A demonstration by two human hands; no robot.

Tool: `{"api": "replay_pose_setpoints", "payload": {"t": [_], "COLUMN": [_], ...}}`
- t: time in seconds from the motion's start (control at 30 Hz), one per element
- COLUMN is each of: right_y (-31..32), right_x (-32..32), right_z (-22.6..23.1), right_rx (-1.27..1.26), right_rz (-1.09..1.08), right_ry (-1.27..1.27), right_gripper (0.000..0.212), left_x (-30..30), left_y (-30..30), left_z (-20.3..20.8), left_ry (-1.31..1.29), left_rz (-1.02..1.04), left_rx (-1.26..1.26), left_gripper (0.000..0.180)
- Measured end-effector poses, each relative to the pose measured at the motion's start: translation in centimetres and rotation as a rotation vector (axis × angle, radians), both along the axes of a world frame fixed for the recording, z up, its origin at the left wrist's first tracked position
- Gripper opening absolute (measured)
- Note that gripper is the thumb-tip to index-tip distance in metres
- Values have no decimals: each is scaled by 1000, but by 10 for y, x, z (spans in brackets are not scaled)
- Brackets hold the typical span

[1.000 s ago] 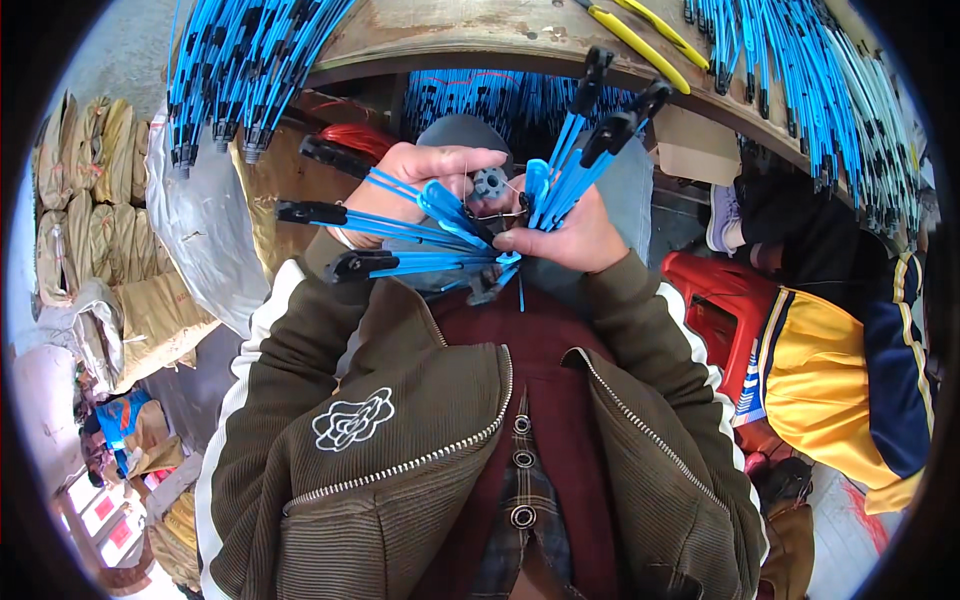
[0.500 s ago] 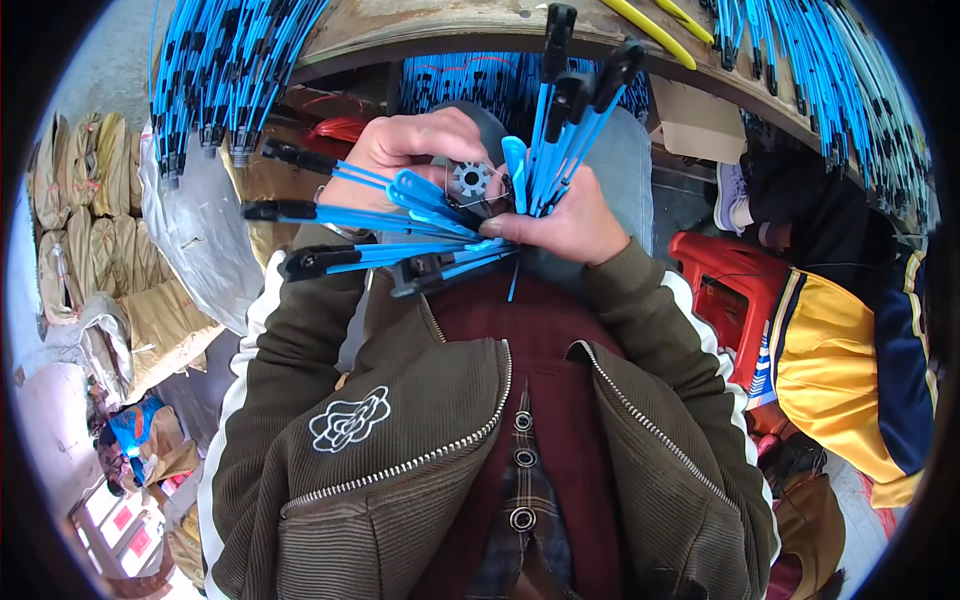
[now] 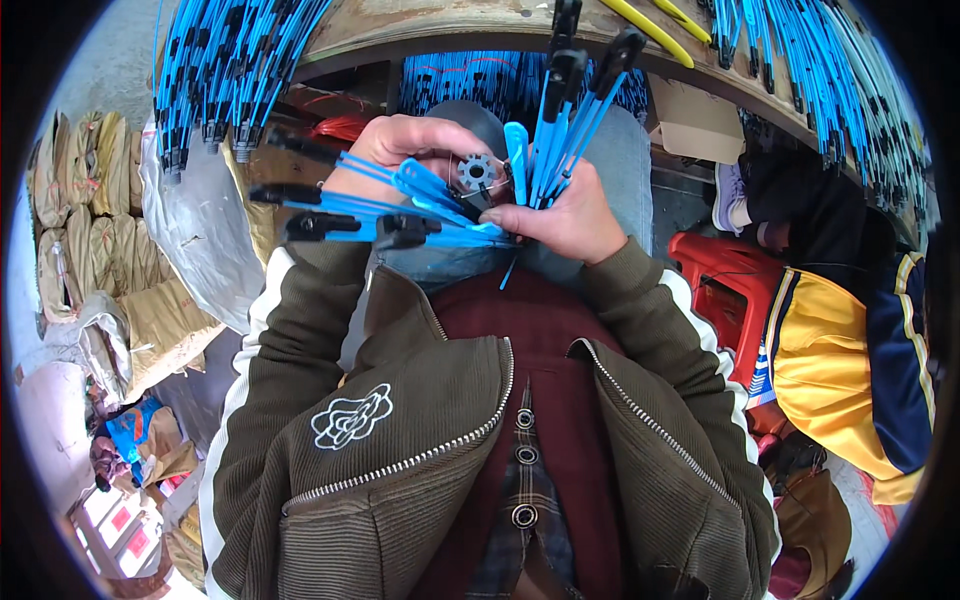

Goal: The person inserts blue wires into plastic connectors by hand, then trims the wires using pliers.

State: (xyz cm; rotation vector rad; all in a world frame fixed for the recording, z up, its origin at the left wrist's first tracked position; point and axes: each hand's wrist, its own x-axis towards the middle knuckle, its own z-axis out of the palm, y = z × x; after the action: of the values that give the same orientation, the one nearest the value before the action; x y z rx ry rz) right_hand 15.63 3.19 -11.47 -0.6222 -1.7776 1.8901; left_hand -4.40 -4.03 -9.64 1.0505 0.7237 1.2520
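Observation:
In front of my lap I hold a half-built umbrella frame, its blue ribs (image 3: 350, 228) with black ends fanning out from a grey slotted hub (image 3: 477, 173). My left hand (image 3: 405, 150) curls behind and around the hub, with index finger and thumb near its rim; some of its fingers are hidden by ribs. Closed around the upright ribs (image 3: 560, 130) is my right hand (image 3: 575, 215), its thumb pressed on the rib ends just below the hub. A thin wire shows beside the hub. One short blue tip hangs down beneath my right thumb.
A wooden bench (image 3: 400, 30) crosses the top, with blue rib bundles (image 3: 235, 70) hanging at left and more ribs (image 3: 800, 80) at right. Yellow handles (image 3: 650, 35) lie on it. A red stool (image 3: 730, 290) and a yellow-navy garment (image 3: 825, 350) are at right; wrapped bundles (image 3: 95, 170) lie left.
The left-hand ribs have swung slightly upward and closer together. The hub has tilted and shifted a little to the right, while both hands keep their hold.

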Motion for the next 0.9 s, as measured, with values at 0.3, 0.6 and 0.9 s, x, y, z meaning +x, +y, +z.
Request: {"api": "replay_pose_setpoints", "payload": {"t": [0.3, 0.6, 0.9], "right_y": [1, -1, -2], "right_x": [-4, -7, -5], "right_z": [1, 0, -7], "right_rx": [74, 62, -55], "right_rz": [-63, -119, -151], "right_ry": [20, 38, 63], "right_gripper": [32, 32, 38], "left_x": [-7, 4, 24], "left_y": [2, 1, -2], "left_z": [-27, -18, 8], "left_ry": [-207, -35, 437], "left_rz": [31, 122, 361], "left_rx": [-55, 58, 75], "left_gripper": [87, 64, 40]}}
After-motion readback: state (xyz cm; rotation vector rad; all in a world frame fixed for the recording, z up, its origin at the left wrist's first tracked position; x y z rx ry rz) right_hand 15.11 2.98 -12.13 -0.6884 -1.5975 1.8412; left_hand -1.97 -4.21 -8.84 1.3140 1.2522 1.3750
